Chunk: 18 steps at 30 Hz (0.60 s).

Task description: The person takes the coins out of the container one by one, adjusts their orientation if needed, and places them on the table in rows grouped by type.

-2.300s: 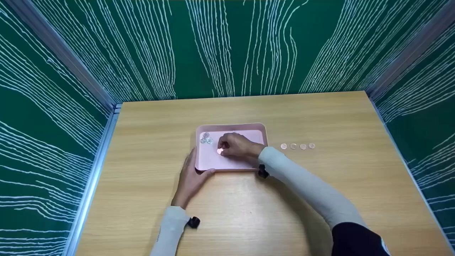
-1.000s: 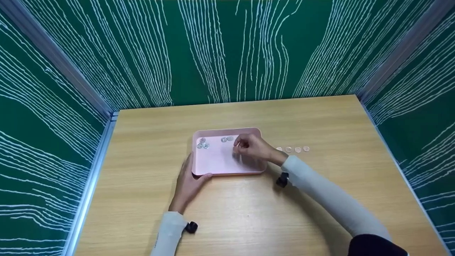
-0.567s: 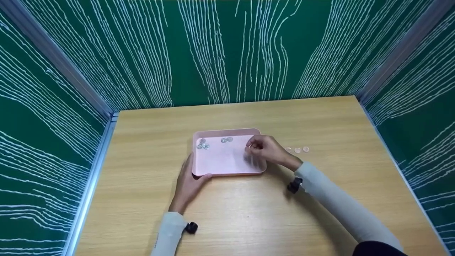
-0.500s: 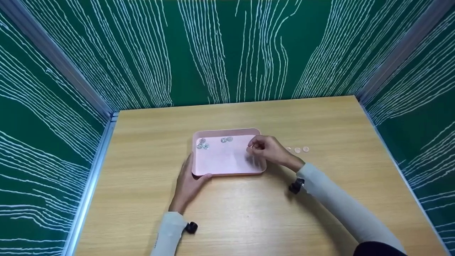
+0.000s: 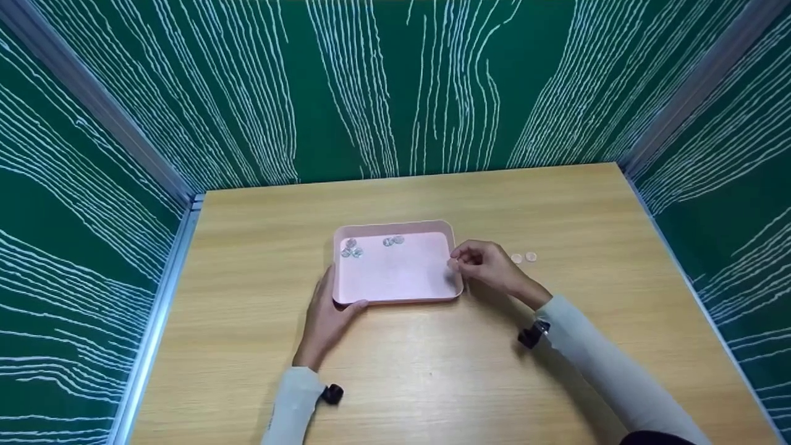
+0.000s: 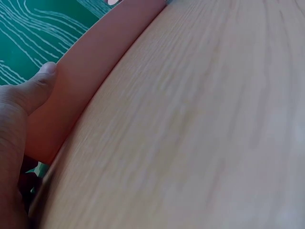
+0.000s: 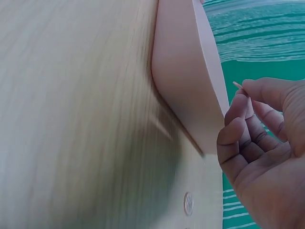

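Note:
The left hand [image 5: 324, 318] holds the front left corner of a shallow pink tray [image 5: 395, 275]. Its thumb [image 6: 40, 86] lies against the front wall and its other fingers are along the left side. Over the tray's right rim, the right hand [image 5: 488, 266] pinches a small coin [image 7: 238, 86] between thumb and forefinger. Inside the tray, three coins [image 5: 351, 248] cluster at the back left and a touching pair of coins [image 5: 393, 241] lies near the back wall. Two coppery coins [image 5: 524, 258] show on the table just right of the right hand, which may cover others.
A wooden table [image 5: 383, 371] bears the tray. Green walls [image 5: 346, 93] with white wavy lines stand behind and at both sides, joined by metal posts [image 5: 105, 105]. One coin [image 7: 188, 203] lies on the tabletop in the right wrist view.
The right hand has picked a coin up from the tray floor and moved right to the right rim, now covering some table coins. The left hand stays at the tray's corner.

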Motion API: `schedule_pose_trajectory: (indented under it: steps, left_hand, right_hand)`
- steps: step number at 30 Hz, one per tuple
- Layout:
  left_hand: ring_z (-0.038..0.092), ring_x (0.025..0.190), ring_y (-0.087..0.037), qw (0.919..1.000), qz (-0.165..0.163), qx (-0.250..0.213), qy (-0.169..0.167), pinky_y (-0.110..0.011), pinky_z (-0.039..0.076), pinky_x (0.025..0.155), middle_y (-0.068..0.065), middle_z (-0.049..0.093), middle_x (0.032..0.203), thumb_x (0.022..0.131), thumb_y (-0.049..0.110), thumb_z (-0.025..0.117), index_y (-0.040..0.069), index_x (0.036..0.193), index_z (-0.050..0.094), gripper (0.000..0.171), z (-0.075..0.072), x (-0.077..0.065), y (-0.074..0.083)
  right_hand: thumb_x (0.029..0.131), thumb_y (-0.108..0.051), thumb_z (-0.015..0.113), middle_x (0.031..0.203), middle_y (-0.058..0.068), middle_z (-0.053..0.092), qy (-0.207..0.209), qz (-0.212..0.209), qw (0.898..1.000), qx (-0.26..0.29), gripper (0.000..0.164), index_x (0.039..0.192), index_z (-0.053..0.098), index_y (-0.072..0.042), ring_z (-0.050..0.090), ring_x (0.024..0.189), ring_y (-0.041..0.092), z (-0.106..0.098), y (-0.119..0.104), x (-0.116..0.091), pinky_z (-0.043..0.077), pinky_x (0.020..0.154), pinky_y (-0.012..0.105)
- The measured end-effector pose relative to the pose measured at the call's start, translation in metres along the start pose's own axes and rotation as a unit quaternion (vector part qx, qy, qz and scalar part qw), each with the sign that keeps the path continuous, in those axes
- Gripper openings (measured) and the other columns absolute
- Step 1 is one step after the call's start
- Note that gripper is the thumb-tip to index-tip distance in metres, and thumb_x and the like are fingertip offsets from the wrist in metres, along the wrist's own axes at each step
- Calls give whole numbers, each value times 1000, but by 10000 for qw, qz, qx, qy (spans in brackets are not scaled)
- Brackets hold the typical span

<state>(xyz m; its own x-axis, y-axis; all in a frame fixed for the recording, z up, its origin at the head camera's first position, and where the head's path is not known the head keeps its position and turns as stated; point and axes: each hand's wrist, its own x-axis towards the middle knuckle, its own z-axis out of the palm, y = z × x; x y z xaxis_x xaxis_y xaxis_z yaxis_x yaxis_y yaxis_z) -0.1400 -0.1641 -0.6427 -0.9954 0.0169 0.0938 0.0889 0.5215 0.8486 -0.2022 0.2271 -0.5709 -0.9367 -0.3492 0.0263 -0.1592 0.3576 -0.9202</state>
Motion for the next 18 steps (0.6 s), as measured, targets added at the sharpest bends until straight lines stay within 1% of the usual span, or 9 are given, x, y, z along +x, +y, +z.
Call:
schedule_pose_trajectory:
  steps: [2,4,8,11,15,18]
  left_hand:
    - [29,165,-38,10000,-46,15,-14,-60,28,131,-11,34,178,89,52,91,20,177,27,114,0,0,1]
    - [28,165,-38,10000,-58,1,-22,-60,27,132,-11,33,179,89,53,91,20,177,26,115,0,0,1]
    - [31,164,-38,10000,-20,-76,-4,-60,28,131,-11,33,179,88,53,92,21,178,25,116,-1,1,2]
    - [30,164,-38,10000,-16,-96,12,-61,27,131,-11,32,179,88,52,92,21,178,25,116,-2,0,2]
    - [27,165,-40,10000,-40,-52,17,-61,25,132,-12,31,180,88,51,92,19,177,25,116,-2,-1,2]
    - [24,166,-42,10000,-22,-10,-20,-62,24,132,-13,31,180,89,51,92,17,177,25,116,-1,-2,2]
  right_hand:
    - [98,-1,81,97,16,73,110,43,9999,53,17,114,77,5,65,86,21,-4,3,-3,54,71,18]
    - [97,1,81,98,16,73,261,83,9996,90,18,114,77,5,65,85,19,-8,7,-7,55,71,17]
    - [98,0,81,101,20,74,528,121,9984,135,20,116,75,8,66,86,16,-19,14,-15,56,74,17]
    - [100,-1,80,107,24,73,638,300,9974,129,23,120,73,10,65,89,16,-26,19,-21,55,76,16]
    - [101,-5,80,111,24,73,807,497,9952,230,24,120,74,8,66,89,15,-35,30,-30,55,77,16]
    - [101,-6,81,108,25,74,964,488,9933,409,23,118,75,7,68,87,13,-42,40,-38,56,74,18]
